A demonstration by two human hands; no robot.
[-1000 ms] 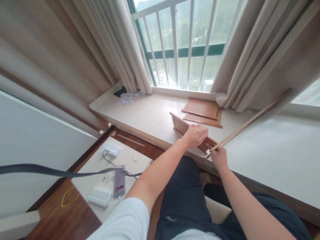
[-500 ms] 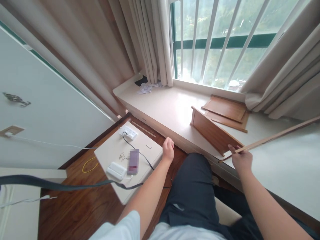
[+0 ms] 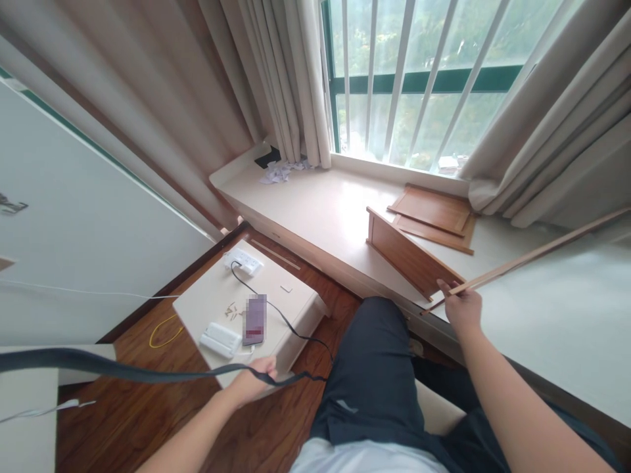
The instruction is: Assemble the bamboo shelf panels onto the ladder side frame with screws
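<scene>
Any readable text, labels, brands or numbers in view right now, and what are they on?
None can be read.
The phone on the low white table has its screen blurred out.
The white power strip and the white box beside the phone show no legible marking.
The wooden panels on the window ledge and the thin wooden strip in the right hand are plain.

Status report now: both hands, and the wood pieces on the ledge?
Left hand low at the white box, by the black cable. Right hand grips thin strip at the upright panel. Two panels flat behind.
</scene>
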